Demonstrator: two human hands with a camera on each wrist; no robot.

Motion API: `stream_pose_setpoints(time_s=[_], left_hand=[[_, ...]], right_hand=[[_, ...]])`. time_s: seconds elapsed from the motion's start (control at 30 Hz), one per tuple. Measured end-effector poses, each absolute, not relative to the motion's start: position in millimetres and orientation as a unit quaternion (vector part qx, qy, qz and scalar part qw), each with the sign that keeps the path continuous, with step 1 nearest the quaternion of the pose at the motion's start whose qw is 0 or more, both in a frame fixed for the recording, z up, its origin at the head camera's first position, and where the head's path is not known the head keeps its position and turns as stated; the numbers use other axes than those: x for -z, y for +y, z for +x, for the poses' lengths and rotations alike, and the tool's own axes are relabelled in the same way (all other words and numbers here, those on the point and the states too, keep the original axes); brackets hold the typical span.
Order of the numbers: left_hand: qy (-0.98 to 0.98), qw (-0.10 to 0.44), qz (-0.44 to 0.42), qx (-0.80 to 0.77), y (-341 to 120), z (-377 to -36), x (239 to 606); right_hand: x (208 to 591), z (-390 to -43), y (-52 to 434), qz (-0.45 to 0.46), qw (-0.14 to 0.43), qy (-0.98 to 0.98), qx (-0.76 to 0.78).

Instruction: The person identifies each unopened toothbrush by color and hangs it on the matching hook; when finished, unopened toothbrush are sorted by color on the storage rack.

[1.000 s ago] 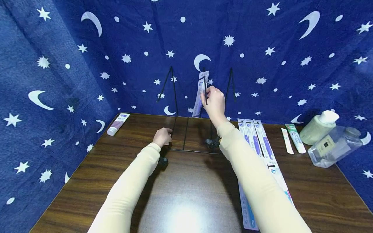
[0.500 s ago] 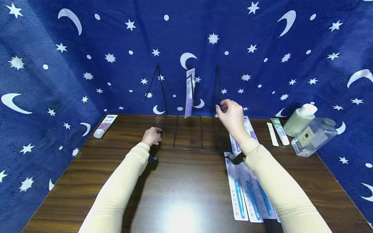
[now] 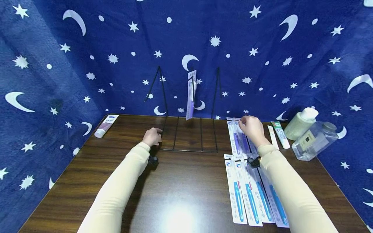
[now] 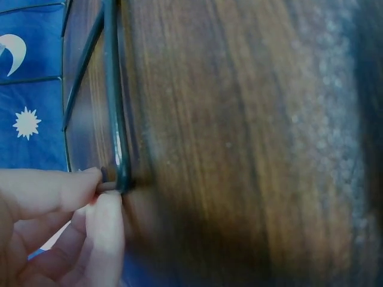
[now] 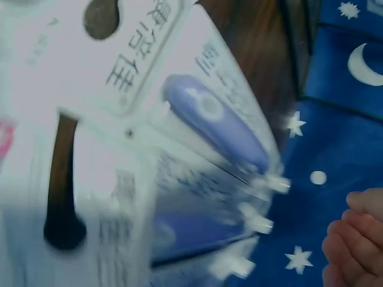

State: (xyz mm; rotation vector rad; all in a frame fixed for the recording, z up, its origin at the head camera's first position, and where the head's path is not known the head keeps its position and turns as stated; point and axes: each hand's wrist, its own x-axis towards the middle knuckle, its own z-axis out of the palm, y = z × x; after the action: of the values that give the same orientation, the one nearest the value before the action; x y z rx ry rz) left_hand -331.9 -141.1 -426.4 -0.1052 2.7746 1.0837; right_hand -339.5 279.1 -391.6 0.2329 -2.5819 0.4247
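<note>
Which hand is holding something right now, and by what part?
The left hand pinches the wire rack at its front-left base corner. The right hand rests over the purple toothbrush packs; a grip cannot be told.

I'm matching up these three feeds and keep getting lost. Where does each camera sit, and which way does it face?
Head: looks forward and down at the table; both sleeved arms, left hand, right hand show.
Left wrist: close over the tabletop; fingers pinch the black wire rack.
Right wrist: close over toothbrush packs; only fingertips show, grip unclear.
Shared: head and left wrist both show the rack; head and right wrist both show the packs.
</note>
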Motion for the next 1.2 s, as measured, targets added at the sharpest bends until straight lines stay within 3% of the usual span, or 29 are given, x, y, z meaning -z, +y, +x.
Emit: stream_pose_setpoints(time_s=[0.23,0.53,0.97,1.2], left_hand=[[0.924,0.083,-0.038,-0.371,-139.6,-328.4,431.5],[0.917,0.083,-0.046,-0.387,-132.8,-325.5,438.2],[0.925,0.066,-0.04,-0.373,-135.7,-329.5,434.4],[0.927,0.062,-0.046,-0.368,-137.7,-332.8,430.9]], right_hand=[[419.9,-354.3,283.7,0.083,0.173,-0.963,-0.187],[432.6,-366.4,287.3,0.037,0.164,-0.956,-0.24],[429.9,-379.0,276.5,-0.007,0.104,-0.972,-0.209],[432.0,-387.8,270.4,0.013,0.139,-0.968,-0.208]])
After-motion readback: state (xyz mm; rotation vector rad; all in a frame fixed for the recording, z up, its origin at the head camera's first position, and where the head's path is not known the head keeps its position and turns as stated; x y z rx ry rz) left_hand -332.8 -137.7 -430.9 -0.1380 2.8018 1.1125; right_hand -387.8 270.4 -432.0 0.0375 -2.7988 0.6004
